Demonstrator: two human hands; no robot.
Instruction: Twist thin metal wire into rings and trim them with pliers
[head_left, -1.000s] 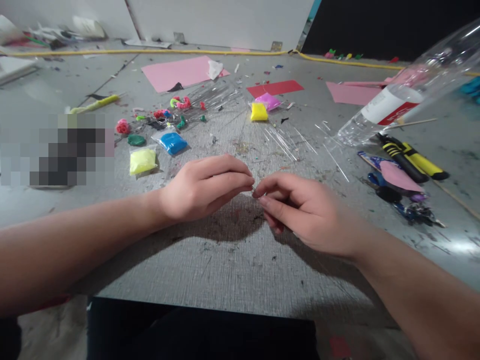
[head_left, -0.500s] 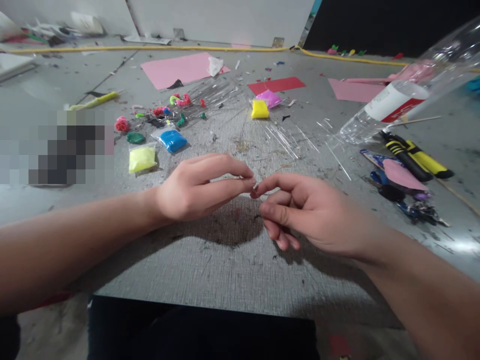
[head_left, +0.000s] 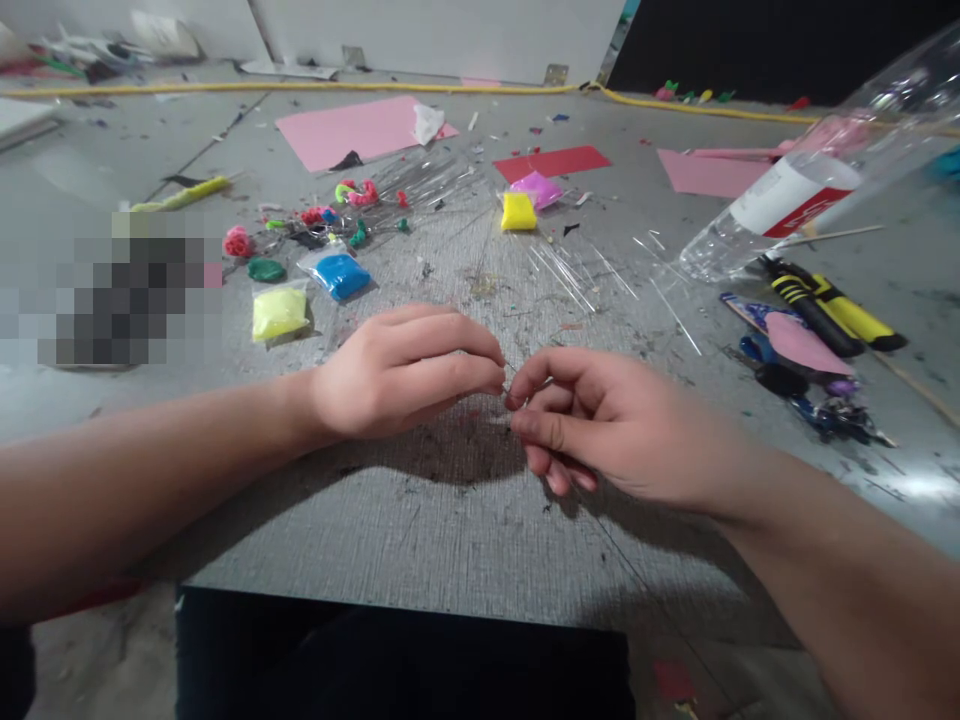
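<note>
My left hand (head_left: 401, 372) and my right hand (head_left: 607, 420) meet fingertip to fingertip just above the grey table (head_left: 465, 520). Both are closed in a pinch on something very thin between them, too small to name. The left fingers point right, the right fingers curl left toward them. Beyond the hands lie loose clear thin strands (head_left: 570, 275) on the table top.
Small bags of clay lie further back: yellow-green (head_left: 279, 313), blue (head_left: 341, 275), yellow (head_left: 517, 211), magenta (head_left: 538, 188). Pink paper (head_left: 352, 130) and red paper (head_left: 551, 162) sit beyond. A clear plastic bottle (head_left: 795, 195) and yellow-black tools (head_left: 825, 305) are at right.
The hands stay pinched together; the right fingers have curled slightly tighter and shifted a little. The view has tilted slightly.
</note>
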